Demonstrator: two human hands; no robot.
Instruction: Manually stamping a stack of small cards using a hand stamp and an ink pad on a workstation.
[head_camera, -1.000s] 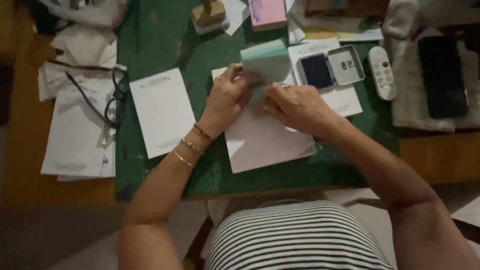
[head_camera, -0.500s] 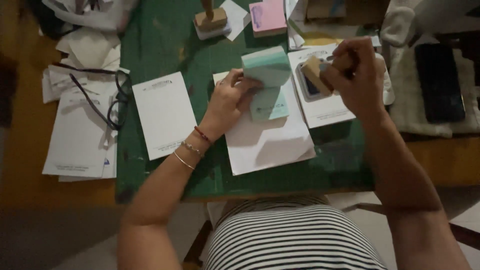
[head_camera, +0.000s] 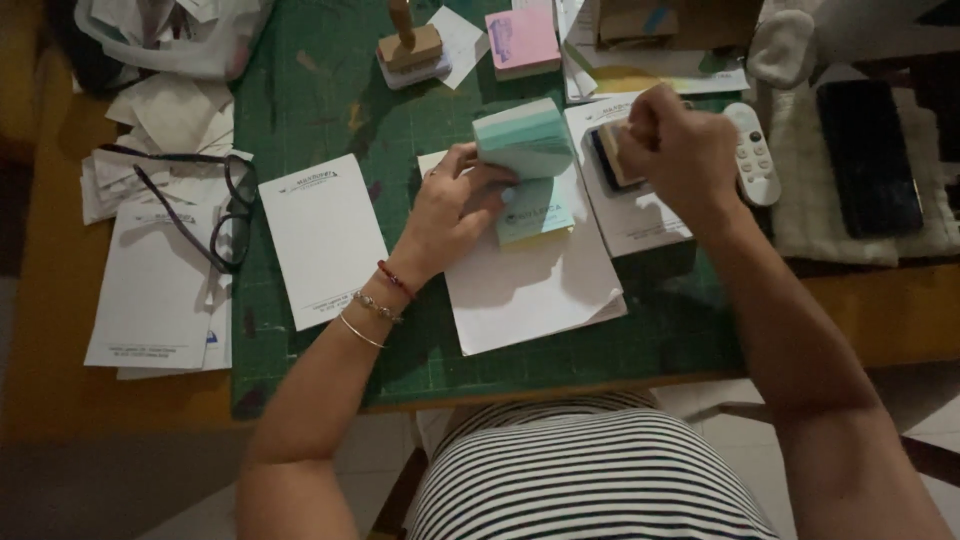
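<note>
left hand (head_camera: 452, 210) lifting notepad (head_camera: 525, 165) pages, right hand (head_camera: 672, 150) gripping stamp (head_camera: 615, 152)

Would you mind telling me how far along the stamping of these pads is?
Done: the open green sheet already bears a mark, as do sheets on the mat. In hand: left hand folds back the pad; right hand presses a stamp on the ink pad. Left: a pink pad.

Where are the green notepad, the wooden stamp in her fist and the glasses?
green notepad (head_camera: 524, 140), head view, lifted top pages
wooden stamp (head_camera: 618, 152), head view, block's left side
glasses (head_camera: 236, 215), head view, right lens rim
</note>
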